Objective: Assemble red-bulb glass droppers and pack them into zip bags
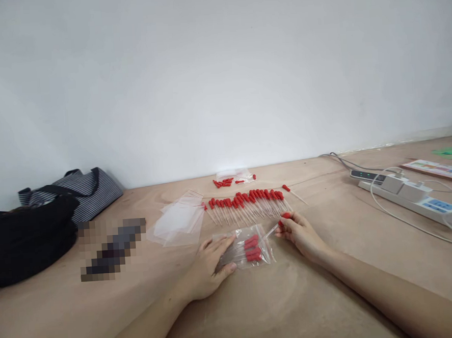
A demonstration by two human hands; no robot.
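Note:
A clear zip bag (241, 260) lies on the table with several red-bulbed glass droppers (252, 243) inside, their bulbs toward its right end. My left hand (209, 266) rests over the bag's left part, fingers stretched out and thumb apart, pressing it flat. Pinched by its red bulb in my right hand (301, 236) is another dropper (271, 230), its glass tip pointing left at the bag's open end. Whether the tip is inside the opening I cannot tell. Behind the bag, a long row of droppers (247, 206) lies side by side, bulbs away from me.
Flat clear bags (179, 220) are stacked left of the row. One dropper (294, 194) lies apart at right. Loose red bulbs (223, 183) sit near the wall. At right are a power strip (407, 198) and cables; at left, a striped bag (97, 192) and black cloth (35, 242).

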